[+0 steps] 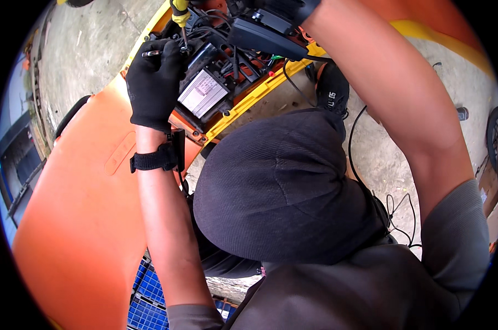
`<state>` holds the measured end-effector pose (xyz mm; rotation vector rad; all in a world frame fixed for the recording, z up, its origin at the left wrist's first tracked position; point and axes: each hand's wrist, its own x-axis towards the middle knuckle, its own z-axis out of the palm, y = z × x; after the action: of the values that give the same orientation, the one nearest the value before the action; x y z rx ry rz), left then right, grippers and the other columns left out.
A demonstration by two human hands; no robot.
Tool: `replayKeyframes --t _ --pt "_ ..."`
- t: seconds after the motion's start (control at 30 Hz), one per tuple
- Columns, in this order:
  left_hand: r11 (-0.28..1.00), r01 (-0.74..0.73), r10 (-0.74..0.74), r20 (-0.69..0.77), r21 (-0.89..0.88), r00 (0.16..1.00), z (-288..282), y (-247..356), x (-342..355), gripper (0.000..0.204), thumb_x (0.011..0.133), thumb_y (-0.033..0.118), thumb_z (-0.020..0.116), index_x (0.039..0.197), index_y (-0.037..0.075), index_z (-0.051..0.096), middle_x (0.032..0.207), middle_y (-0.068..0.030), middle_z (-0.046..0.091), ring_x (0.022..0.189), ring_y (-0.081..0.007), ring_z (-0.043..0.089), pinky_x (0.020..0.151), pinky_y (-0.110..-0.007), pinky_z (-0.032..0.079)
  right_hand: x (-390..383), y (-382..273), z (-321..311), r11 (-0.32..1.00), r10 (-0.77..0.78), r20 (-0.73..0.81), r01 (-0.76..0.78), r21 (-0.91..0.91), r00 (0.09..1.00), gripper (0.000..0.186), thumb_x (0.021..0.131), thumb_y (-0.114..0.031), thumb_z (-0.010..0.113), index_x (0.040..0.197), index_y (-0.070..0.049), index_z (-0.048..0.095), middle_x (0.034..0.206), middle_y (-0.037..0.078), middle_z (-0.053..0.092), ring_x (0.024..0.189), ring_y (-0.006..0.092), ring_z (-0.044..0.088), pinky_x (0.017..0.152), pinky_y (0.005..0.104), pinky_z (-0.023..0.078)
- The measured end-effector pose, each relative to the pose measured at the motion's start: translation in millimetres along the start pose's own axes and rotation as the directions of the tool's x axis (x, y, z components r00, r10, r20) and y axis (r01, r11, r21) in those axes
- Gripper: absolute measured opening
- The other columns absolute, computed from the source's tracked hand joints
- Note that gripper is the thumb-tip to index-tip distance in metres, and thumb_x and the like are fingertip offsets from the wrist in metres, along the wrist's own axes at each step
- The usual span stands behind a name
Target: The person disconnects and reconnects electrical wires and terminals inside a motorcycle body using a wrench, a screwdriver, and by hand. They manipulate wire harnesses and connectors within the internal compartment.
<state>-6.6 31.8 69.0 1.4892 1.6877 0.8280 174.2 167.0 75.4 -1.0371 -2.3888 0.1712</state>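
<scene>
While your left hand [155, 82] grips a metal tool [151, 53], the screwdriver [180, 19] points tip-down just past it into the yellow-rimmed compartment [257, 93]. Compartment's open, wiring [236, 63] exposed; screw work looks unfinished. Your right hand [239, 6]: mostly cropped, grip can't tell.

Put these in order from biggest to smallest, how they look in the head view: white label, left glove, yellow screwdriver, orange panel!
1. Orange panel
2. Left glove
3. White label
4. Yellow screwdriver, counting only the part that shows
</scene>
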Motion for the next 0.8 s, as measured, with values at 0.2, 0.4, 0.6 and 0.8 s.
replayKeyframes --t 0.2,0.4,0.6,0.8 --pt "0.995 0.067 -0.071 0.058 0.076 0.996 -10 2 5 0.019 0.101 0.017 0.064 0.108 0.0 0.065 0.082 -0.0057 0.07 0.069 -0.0116 0.067 0.062 -0.025 0.053 26 7 -16 0.988 -0.087 0.381 0.129 -0.085 0.921 0.032 0.07 -0.029 0.083 0.092 -0.006 0.08 0.09 0.019 0.074 0.091 0.035 0.072 0.083 0.0427 0.055" --pt "0.998 0.031 -0.036 0.079 0.059 0.996 -8 4 6 0.019 0.101 0.018 0.065 0.105 0.0 0.065 0.082 -0.0059 0.07 0.069 -0.0121 0.067 0.062 -0.025 0.053 6 15 1 0.997 0.016 0.262 0.003 -0.072 0.965 0.023 0.082 -0.021 0.069 0.096 -0.006 0.079 0.093 0.02 0.074 0.093 0.0348 0.072 0.084 0.0422 0.056" --pt "0.994 0.047 -0.056 0.095 0.095 0.994 -13 5 7 0.019 0.101 0.019 0.065 0.103 0.0 0.066 0.081 -0.006 0.07 0.069 -0.0119 0.067 0.062 -0.025 0.052 -8 16 3 0.998 0.069 0.175 -0.069 -0.005 0.982 0.024 0.084 -0.017 0.064 0.098 -0.004 0.078 0.102 0.025 0.072 0.097 0.0367 0.071 0.087 0.0447 0.055" --pt "0.994 0.036 -0.048 0.115 0.107 0.992 -15 1 8 0.019 0.101 0.018 0.064 0.106 0.0 0.066 0.082 -0.0058 0.07 0.069 -0.0112 0.066 0.062 -0.025 0.052 -28 17 -10 0.998 0.053 0.026 -0.052 -0.02 0.998 0.023 0.086 -0.018 0.062 0.099 -0.004 0.075 0.102 0.029 0.069 0.096 0.0384 0.07 0.085 0.0477 0.054"
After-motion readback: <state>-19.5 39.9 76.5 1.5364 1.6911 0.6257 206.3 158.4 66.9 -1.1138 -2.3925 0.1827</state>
